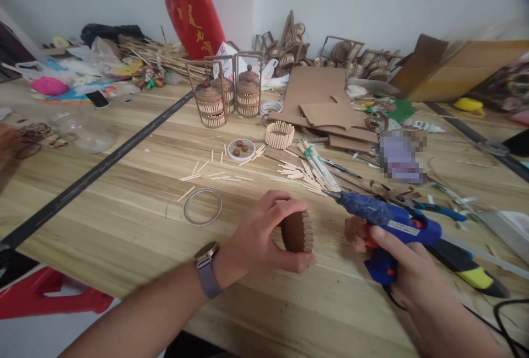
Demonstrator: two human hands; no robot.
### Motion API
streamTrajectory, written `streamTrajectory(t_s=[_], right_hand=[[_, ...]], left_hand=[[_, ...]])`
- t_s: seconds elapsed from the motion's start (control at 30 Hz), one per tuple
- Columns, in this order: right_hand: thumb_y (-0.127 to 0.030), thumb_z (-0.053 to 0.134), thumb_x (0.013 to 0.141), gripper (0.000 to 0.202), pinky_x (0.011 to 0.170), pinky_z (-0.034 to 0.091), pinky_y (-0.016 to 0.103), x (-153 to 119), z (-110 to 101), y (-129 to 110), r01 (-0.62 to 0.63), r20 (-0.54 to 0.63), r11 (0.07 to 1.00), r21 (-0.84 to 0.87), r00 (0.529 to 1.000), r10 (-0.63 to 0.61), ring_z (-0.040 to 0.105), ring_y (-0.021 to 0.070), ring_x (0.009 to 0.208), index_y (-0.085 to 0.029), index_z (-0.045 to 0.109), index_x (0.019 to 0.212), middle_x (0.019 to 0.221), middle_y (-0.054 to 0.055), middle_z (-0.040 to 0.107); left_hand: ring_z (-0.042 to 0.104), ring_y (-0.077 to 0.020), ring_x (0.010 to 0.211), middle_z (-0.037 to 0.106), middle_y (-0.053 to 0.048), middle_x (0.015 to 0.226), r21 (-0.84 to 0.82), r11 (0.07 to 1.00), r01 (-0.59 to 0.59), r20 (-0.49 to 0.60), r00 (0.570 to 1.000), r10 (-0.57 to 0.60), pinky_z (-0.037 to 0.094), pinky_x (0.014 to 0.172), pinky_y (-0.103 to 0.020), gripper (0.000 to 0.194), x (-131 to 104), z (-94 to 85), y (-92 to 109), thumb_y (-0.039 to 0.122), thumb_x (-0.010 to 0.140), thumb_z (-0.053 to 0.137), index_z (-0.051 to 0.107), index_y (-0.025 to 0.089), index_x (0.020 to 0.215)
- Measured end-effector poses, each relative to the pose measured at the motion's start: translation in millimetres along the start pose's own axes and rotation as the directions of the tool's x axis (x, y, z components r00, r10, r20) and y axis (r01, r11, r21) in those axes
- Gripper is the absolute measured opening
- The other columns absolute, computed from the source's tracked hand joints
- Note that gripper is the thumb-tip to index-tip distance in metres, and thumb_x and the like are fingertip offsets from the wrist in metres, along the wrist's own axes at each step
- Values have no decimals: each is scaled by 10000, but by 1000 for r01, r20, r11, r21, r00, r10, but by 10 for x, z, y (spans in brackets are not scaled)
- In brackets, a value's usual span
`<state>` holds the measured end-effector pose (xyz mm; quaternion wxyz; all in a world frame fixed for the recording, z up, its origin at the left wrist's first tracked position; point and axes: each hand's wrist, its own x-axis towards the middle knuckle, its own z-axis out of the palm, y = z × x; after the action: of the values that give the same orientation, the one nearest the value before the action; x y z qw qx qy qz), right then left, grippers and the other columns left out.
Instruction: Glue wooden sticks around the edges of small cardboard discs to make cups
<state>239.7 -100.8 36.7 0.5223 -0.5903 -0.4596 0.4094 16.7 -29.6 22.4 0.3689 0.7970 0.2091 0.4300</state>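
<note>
Head view looked down on a wooden counter (124, 204), where the left hand (264, 237) held a small cardboard drum (296, 231) edged with short wooden sticks — its fingers wrapped over the top and the thumb underneath, just above the counter's near part. The right hand (397, 259) was clenched around the grip of a blue hot glue gun (388, 223), one finger lying along the orange trigger, and the nozzle pointed left toward the drum without touching it. Just beyond the two hands lay a heap of cut sticks (306, 173), a half-built stick ring (279, 135) and a white lid with brown beads (241, 150); a thin wire hoop (202, 206) lay to the left of the drum. Farther back stood three finished little lanterns in frames (225, 99), flat cardboard sheets (318, 99) and a red bag (192, 8) against the wall. Blue-handled pliers (433, 209) and a yellow-and-black tool (471, 272) crowded the counter right behind the glue gun — nothing lay between nozzle and drum.
</note>
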Motion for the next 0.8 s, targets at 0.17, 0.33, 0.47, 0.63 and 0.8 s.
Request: streamTrajectory(t_s=[0.17, 0.33, 0.47, 0.63, 0.8], right_hand=[[-520, 636, 761, 352, 500, 401, 270, 27, -14, 14, -81, 88, 985, 153, 994, 68, 501, 170, 581, -225, 581, 578, 546, 11, 514], [-516, 673, 729, 339, 488, 402, 266, 38, 0, 8, -141, 79, 969, 203, 989, 127, 494, 163, 557, -215, 578, 605, 535, 6, 530], [-534, 716, 682, 361, 440, 400, 237, 49, 5, -9, -217, 75, 957, 193, 976, 206, 514, 149, 535, -200, 604, 605, 558, 19, 575], [-515, 754, 652, 346, 463, 447, 224, 82, -7, -33, -263, 17, 938, 226, 964, 267, 546, 136, 533, -188, 640, 640, 612, 29, 635], [-496, 800, 586, 351, 441, 456, 232, 114, 16, -44, -261, -28, 932, 251, 961, 277, 536, 132, 497, -185, 645, 637, 594, 26, 646]], left_hand=[[563, -222, 998, 537, -72, 1120, -25, 1000, -3, 3, 1000, 3, 580, 742, -334, 558, 28, -1, -3, 393, 682, 768, 524, 252, 1163], [570, -218, 977, 551, -69, 1117, -22, 999, 48, 33, 998, -47, 582, 709, -322, 516, 44, 2, -4, 395, 693, 740, 531, 254, 1143], [568, -232, 1009, 564, -68, 1115, 35, 999, 15, 13, 1000, -15, 568, 785, -361, 506, 56, -6, -24, 375, 700, 735, 526, 253, 1144], [568, -233, 1034, 554, -66, 1138, 130, 991, 30, 6, 999, -32, 529, 887, -401, 490, 81, -52, -58, 369, 726, 712, 515, 263, 1161], [474, -279, 1220, 477, -97, 1337, 335, 941, -47, 197, 980, -22, 408, 1044, -469, 520, 95, -99, -117, 233, 725, 691, 517, 259, 1214]])
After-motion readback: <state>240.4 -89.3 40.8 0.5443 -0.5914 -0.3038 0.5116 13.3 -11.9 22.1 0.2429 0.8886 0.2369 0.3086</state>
